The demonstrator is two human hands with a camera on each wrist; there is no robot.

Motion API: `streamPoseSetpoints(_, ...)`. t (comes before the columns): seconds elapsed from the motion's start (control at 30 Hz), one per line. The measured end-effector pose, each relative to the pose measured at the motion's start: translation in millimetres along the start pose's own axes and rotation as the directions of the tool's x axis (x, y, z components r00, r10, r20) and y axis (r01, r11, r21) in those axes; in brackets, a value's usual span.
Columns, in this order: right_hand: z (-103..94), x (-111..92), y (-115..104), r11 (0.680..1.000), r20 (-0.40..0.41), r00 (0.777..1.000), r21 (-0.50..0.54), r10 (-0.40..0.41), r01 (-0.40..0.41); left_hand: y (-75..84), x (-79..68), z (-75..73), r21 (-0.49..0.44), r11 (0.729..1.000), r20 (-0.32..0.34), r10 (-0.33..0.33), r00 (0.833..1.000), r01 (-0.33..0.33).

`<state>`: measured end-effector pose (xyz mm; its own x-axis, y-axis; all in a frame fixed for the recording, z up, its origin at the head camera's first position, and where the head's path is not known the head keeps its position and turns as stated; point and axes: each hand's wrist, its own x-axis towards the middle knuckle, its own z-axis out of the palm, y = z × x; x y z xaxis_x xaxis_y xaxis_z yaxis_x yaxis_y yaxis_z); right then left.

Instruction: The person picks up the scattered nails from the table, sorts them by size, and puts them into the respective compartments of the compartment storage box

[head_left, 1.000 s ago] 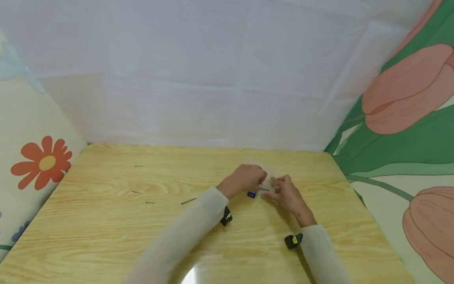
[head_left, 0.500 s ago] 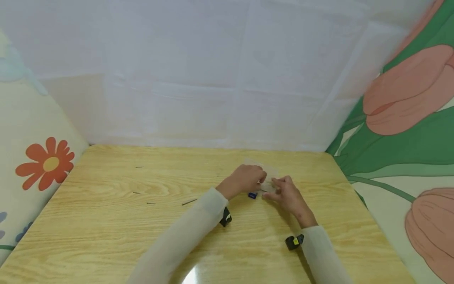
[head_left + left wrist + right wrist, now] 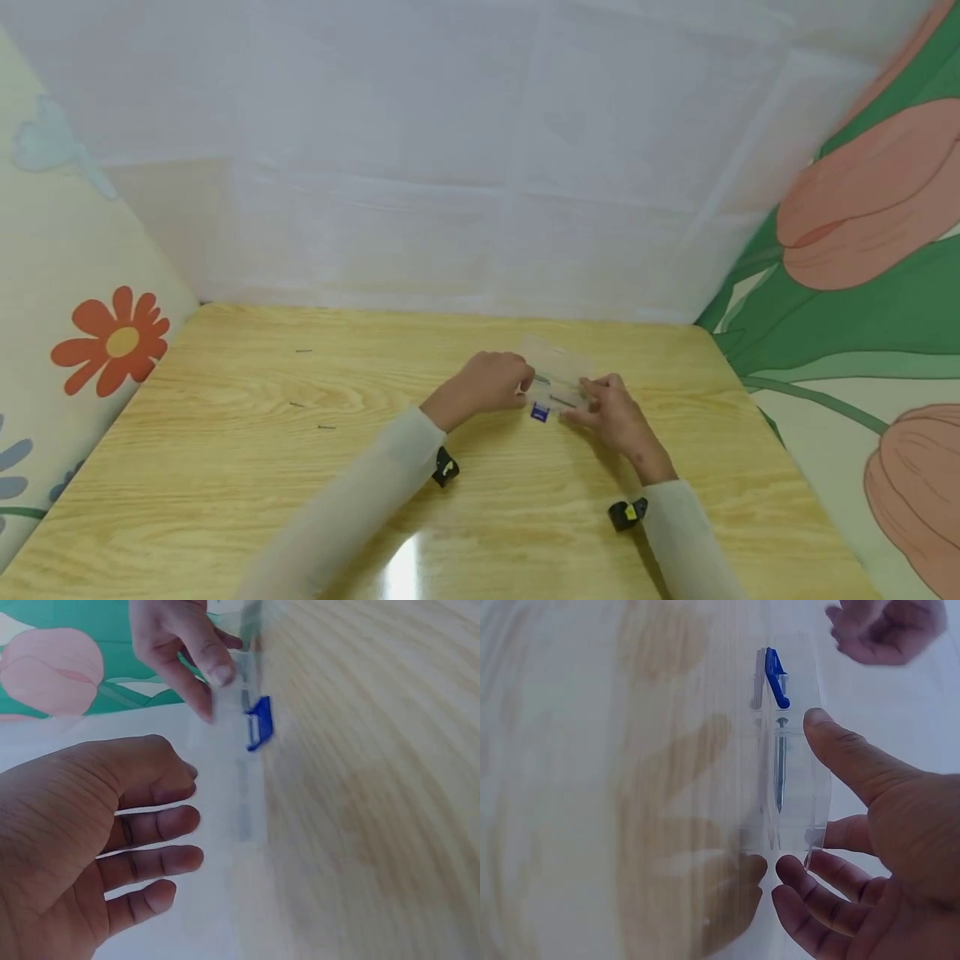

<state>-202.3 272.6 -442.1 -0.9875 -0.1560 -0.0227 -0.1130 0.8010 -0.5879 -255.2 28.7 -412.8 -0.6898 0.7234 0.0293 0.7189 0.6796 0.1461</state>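
A clear plastic box (image 3: 537,398) with a blue latch (image 3: 539,412) lies at the table's right half. Inside it a large nail (image 3: 781,765) shows through the wall in the right wrist view; another nail (image 3: 542,380) lies farther back in the head view. My right hand (image 3: 618,417) holds the box by its right end, thumb on the near side and fingers around the end. Just off the box's left end, my left hand (image 3: 487,383) has loosely bent fingers (image 3: 161,859), with nothing seen in them.
Several thin nails lie apart on the left of the wooden table (image 3: 225,467), among them a back nail (image 3: 303,351), a middle nail (image 3: 297,405) and a nearer nail (image 3: 326,427). A white sheet (image 3: 375,167) hangs behind; flowered panels (image 3: 847,333) flank the sides.
My left hand has drawn back leftward from the box, uncovering the nails in it and the blue latch. The long nail left of my left arm is out of sight. My right hand stays.
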Motion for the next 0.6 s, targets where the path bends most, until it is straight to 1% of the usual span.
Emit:
streamPoseSetpoints(0.13,0.6,0,-1,1.0,-0.001,1.0,-0.012,0.003,-0.003,-8.5,-17.8,3.5,-0.002,0.999,0.018,-0.033,0.999,0.033)
streamPoseSetpoints(0.27,1.2,-1,-1,1.0,0.007,1.0,-0.027,0.002,-0.002,-14.7,-35.3,5.3,0.02,0.999,0.014,-0.047,0.999,0.047)
streamPoseSetpoints(0.43,-0.3,-1,0,0.999,-0.004,1.0,-0.042,0.004,-0.004,-22.3,-54.7,2.3,0.015,0.997,0.005,-0.073,0.997,0.073)
streamPoseSetpoints(0.6,-1.8,0,0,0.999,0.01,1.0,-0.034,0.006,-0.005,-35.1,-73.7,-0.4,0.018,0.995,0.016,-0.1,0.995,0.1)
